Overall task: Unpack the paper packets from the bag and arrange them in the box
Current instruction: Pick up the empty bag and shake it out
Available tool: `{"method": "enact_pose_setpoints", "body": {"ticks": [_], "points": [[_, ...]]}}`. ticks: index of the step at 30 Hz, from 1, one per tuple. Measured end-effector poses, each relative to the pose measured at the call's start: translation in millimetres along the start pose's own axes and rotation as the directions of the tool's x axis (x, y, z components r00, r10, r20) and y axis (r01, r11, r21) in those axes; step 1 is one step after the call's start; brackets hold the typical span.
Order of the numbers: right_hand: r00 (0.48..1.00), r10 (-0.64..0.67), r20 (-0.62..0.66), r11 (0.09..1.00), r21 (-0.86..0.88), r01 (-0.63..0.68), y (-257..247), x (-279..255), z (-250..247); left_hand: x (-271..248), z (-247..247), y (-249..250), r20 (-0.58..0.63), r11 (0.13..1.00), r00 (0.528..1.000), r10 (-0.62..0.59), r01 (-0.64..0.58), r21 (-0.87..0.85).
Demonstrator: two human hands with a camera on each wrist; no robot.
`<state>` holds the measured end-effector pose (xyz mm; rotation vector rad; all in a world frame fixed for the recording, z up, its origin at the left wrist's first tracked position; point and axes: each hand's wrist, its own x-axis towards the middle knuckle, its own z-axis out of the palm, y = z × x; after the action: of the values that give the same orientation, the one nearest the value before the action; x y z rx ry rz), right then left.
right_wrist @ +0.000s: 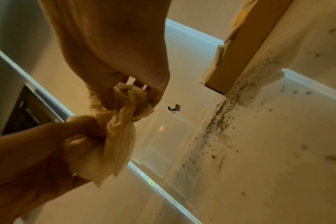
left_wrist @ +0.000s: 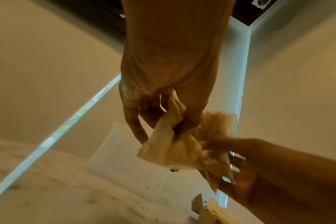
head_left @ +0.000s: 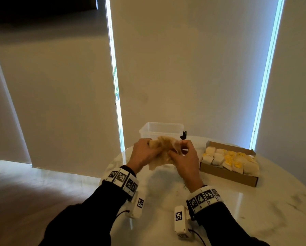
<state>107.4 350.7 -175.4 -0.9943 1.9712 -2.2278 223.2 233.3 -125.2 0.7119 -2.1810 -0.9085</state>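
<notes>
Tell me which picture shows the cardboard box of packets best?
The head view: the whole cardboard box shows, open and full. The right wrist view catches only one side of it, the left wrist view just a corner.

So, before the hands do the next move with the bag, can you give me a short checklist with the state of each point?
1. Left hand grips bag: ok.
2. Right hand grips bag: ok.
3. Bag lifted off table: ok.
4. Bag empty of packets: cannot tell.
5. Free room in box for more packets: not ok, it looks full.
6. Table clean: not ok, dark crumbs near box.
</notes>
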Motion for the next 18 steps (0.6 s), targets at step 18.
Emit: {"method": "enact_pose_setpoints", "body": {"ticks": [18], "points": [[0.779, 0.012, 0.627, 0.978, -0.169, 0.121, -98.2, -69.5, 16.5, -6.3, -73.7, -83.1, -0.102, 0.83, 0.992, -0.074, 0.004, -0.558]]}}
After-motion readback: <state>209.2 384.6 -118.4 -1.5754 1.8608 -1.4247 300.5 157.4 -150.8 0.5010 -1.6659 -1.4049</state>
